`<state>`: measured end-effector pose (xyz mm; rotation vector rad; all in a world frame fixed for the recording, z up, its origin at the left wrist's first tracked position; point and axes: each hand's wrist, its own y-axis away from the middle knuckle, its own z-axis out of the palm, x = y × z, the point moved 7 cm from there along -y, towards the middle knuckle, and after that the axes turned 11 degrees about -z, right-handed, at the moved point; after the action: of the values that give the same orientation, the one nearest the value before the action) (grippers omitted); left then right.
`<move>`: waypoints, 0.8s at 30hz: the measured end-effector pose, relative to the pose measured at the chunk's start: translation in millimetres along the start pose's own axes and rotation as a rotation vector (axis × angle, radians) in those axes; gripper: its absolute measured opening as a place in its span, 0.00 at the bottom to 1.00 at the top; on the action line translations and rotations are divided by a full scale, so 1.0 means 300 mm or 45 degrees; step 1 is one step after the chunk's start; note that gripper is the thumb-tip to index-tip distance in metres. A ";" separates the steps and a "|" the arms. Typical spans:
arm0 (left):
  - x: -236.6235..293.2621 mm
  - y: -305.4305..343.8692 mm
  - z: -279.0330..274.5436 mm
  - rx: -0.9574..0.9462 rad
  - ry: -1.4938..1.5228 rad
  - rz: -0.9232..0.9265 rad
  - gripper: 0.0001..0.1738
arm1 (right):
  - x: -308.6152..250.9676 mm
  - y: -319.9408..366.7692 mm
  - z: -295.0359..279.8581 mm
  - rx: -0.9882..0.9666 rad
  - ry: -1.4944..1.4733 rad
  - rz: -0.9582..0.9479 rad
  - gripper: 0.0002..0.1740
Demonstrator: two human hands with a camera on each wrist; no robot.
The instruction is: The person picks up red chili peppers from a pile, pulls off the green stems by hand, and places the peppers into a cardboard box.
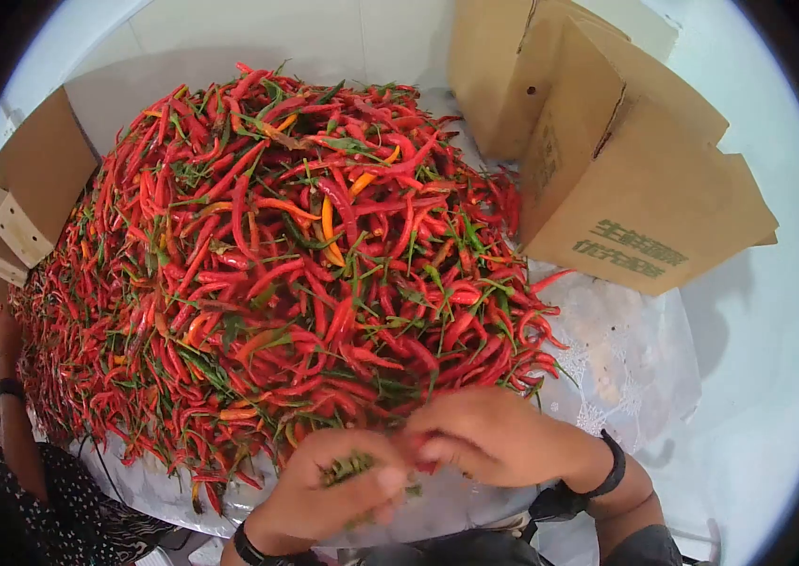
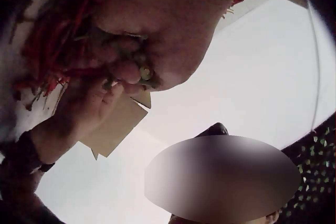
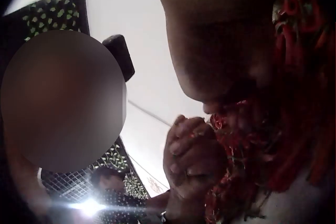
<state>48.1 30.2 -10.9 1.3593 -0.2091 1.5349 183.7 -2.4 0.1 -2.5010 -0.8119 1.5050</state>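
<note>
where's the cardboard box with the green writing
In the head view, the cardboard box stands at the upper right, just right of the red pepper pile and beyond the right hand.

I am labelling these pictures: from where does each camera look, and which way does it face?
Head: on the head, looking forward and down at a heap of slender red chilli peppers; bare left hand and right hand show.
Left wrist: on that wrist, facing both hands and, beyond, brown cardboard and the wearer's blurred head.
Right wrist: on that wrist, facing both hands, the peppers and that head.
Head and left wrist views share cardboard.
</note>
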 end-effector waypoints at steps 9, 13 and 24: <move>0.011 -0.026 -0.054 0.026 0.543 0.066 0.11 | 0.006 -0.020 -0.120 0.296 0.801 -0.016 0.16; -0.014 -0.034 -0.073 0.118 0.631 0.060 0.09 | 0.016 -0.029 -0.107 0.302 0.682 -0.176 0.12; 0.010 -0.028 -0.055 0.310 0.142 0.153 0.11 | 0.029 0.005 -0.075 0.360 -0.761 0.425 0.17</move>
<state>44.6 47.1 -18.2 1.4656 -0.0347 1.7772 206.4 4.4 4.0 -2.0629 -0.1970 2.3428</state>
